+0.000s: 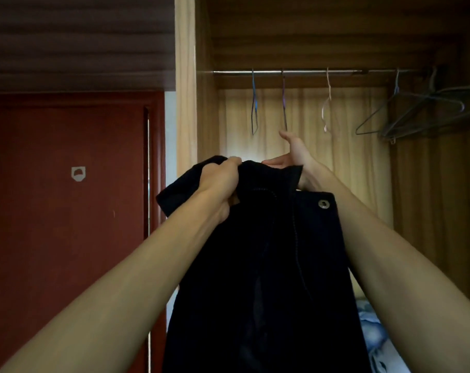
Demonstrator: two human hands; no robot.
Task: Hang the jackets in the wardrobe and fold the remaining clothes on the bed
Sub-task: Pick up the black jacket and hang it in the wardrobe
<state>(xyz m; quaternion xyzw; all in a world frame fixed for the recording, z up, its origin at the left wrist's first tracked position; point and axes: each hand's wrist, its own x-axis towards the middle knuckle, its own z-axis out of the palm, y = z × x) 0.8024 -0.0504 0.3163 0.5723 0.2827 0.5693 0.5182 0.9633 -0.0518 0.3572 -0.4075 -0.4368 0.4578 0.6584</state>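
The jacket [258, 265] is dark matt cloth with a shiny metal snap [323, 203], under a glossy metal rail [303, 72] in the grained wood wardrobe [186, 76].

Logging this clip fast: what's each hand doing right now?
Left hand: gripping the jacket collar.
Right hand: thumb up near a hanger; grip cannot be told.

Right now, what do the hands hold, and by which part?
Dark jacket: left hand grips the bunched collar's left; right hand at its right, grip hidden.

A red door [67, 211] stands left; a small white sticker [78, 173] on it; dark ridged ceiling [80, 36] above.
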